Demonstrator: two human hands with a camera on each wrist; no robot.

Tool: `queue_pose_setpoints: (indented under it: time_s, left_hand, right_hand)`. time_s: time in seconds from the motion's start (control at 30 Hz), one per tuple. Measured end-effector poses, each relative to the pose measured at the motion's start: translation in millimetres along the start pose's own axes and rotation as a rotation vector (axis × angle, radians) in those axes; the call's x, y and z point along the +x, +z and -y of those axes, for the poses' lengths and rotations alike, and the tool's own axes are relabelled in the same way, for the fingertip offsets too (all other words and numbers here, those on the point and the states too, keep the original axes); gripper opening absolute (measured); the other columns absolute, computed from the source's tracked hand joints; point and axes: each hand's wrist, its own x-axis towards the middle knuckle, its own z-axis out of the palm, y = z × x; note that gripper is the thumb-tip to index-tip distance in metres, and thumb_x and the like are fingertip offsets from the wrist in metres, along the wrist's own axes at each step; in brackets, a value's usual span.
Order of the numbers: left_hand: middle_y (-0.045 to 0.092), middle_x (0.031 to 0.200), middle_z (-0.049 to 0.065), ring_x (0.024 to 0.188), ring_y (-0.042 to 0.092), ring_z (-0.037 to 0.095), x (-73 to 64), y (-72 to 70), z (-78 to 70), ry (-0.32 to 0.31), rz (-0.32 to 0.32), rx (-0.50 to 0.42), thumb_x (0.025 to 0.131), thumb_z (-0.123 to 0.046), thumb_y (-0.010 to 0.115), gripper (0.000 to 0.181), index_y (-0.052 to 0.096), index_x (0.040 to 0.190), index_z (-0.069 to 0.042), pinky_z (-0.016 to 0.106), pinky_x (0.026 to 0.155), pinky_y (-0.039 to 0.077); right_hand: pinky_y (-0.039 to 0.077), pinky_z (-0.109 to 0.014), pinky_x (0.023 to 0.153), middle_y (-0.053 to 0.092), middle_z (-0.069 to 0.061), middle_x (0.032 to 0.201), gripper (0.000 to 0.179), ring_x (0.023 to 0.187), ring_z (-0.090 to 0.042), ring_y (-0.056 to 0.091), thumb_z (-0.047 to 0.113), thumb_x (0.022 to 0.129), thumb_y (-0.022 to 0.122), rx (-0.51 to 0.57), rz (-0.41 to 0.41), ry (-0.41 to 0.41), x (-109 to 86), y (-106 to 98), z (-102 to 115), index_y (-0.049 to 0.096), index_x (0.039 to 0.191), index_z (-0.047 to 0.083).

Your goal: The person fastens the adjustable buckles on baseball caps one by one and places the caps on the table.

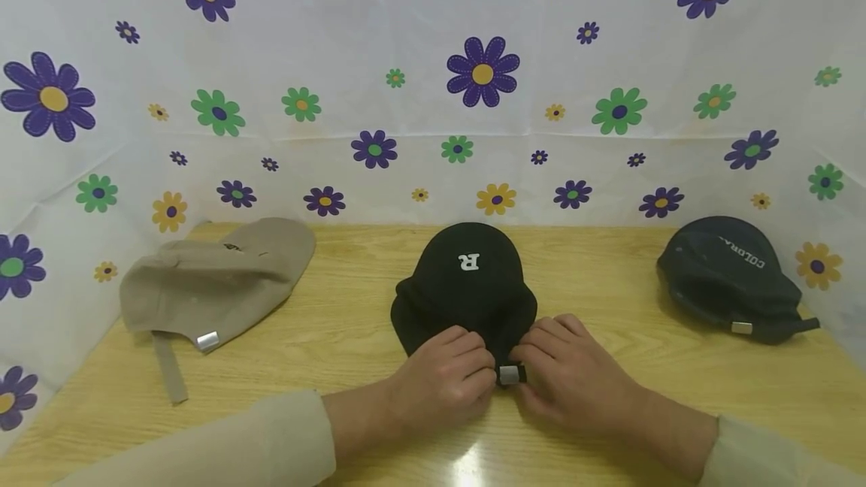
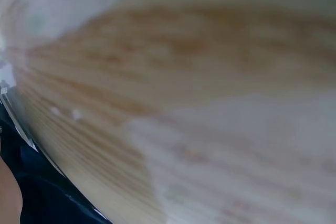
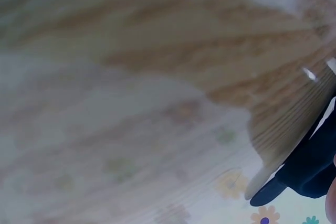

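In the head view a black cap [image 1: 473,288] with a white letter R sits at the middle of the table, its strap end toward me. My left hand [image 1: 446,378] grips the strap end on the left, fingers curled. On the other side of a small silver buckle [image 1: 509,374], my right hand [image 1: 568,374] pinches the strap end, the thumb underneath. Part of the black cap [image 2: 47,187] shows beside a fingertip in the left wrist view. A dark strap end [image 3: 270,191] sticks out near a fingertip in the right wrist view. Fingers hide much of the strap.
A beige cap [image 1: 223,276] with a silver buckle and a hanging strap lies at the left. At the right is a dark cap [image 1: 724,284] with white lettering and a buckle. The wooden table [image 1: 352,291] meets a flower-print cloth [image 1: 406,36] behind and on both sides.
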Motion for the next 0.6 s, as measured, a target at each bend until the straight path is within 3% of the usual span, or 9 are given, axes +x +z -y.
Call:
queue_pose_setpoints:
  time_s: [0.3,0.6]
  left_hand:
    - [0.067,0.078,-0.005,0.076,0.06,0.013,0.9,-0.2,3.8,-0.002,-0.044,0.021,0.086,-0.008,0.053,0.021,0.069,0.074,-0.014,0.025,0.074,0.05]
    - [0.068,0.079,-0.005,0.076,0.061,0.013,1.2,-0.7,4.0,0.014,-0.047,0.029,0.086,-0.009,0.055,0.019,0.071,0.076,-0.014,0.025,0.074,0.05]
  right_hand:
    - [0.043,-0.037,0.083,0.062,0.003,0.093,0.021,0.094,-0.017,0.057,0.03,0.084,0.063,-0.013,0.001,0.023,-0.1,-3.5,0.4,0.063,0.097,0.014]
    - [0.043,-0.037,0.082,0.062,0.005,0.092,0.024,0.091,-0.016,0.056,0.029,0.076,0.074,-0.036,0.006,0.022,0.6,-6.0,2.3,0.064,0.093,0.015]
